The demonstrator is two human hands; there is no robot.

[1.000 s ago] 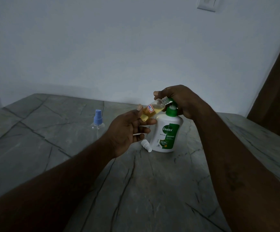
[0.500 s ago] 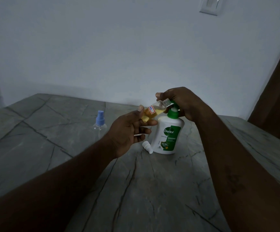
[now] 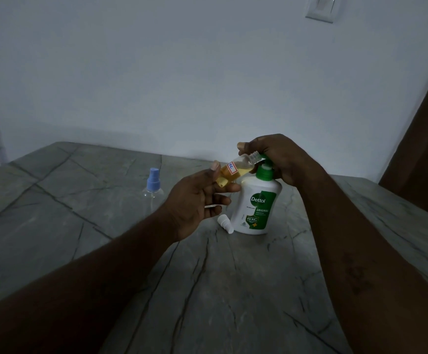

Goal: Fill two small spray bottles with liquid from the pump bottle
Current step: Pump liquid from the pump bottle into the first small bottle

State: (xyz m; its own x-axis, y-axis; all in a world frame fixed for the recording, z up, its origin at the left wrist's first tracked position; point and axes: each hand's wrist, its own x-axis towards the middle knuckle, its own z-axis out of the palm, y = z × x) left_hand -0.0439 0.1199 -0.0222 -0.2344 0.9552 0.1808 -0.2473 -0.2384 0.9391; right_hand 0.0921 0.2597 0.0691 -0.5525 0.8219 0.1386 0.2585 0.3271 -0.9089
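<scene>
The uncapped small spray bottle (image 3: 234,169), partly filled with amber liquid, is tilted with its mouth at the pump bottle (image 3: 256,203) nozzle, pinched by the left hand (image 3: 197,200). The right hand (image 3: 276,159) is closed over the green pump head. A white cap (image 3: 225,223) lies on the desk (image 3: 207,290); a blue-capped bottle (image 3: 153,190) stands to the left.

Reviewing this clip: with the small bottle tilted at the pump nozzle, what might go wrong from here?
1. The small bottle is tilted with its narrow open neck at the nozzle; liquid may miss the neck or run back out onto the table.
2. The left hand pinches it by fingertips only, so a hard press by the right hand on the pump bottle may knock it loose.
3. The loose white cap may roll off.
</scene>
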